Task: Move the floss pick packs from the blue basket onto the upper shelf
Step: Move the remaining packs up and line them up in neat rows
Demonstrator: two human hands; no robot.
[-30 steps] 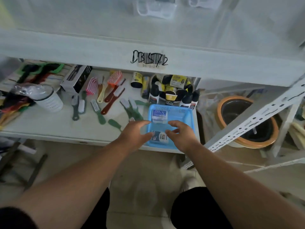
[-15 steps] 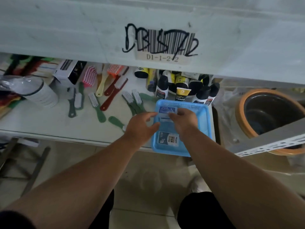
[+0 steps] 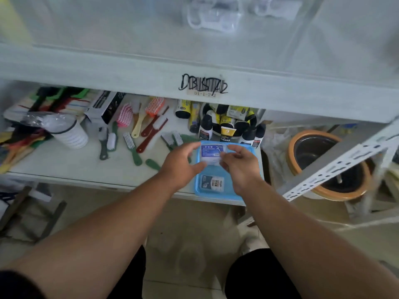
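Two hands, head view: both meet over the far end of the blue basket [image 3: 252, 169], holding one floss pick pack between them
Left hand [image 3: 182, 165]: fingers curled; thumb and fingertips pinch the left edge of the held floss pick pack [image 3: 210, 152]; forearm runs in from lower left
Right hand [image 3: 239, 164]: fingers curled; fingertips pinch the right edge of the same pack; forearm runs in from lower right
Held floss pick pack: blue label facing up, clear lower part; whether it is raised off the basket floor cannot be told
Second floss pick pack [image 3: 211, 183]: lies flat in the near end of the basket; neither hand touches it
Blue basket: sits on the lower shelf [image 3: 64, 162] at its front right edge
Upper shelf [image 3: 129, 39]: pale board above; blurred clear packs [image 3: 212, 17] lie near its back; barcode label [image 3: 203, 86] on its front lip
Lower shelf, other stock: brushes [image 3: 129, 142] left of the basket; tubes and bottles [image 3: 226, 124] just behind it; white cup [image 3: 69, 134] further left
Beside the rack: orange-rimmed pot [image 3: 330, 167] on the right
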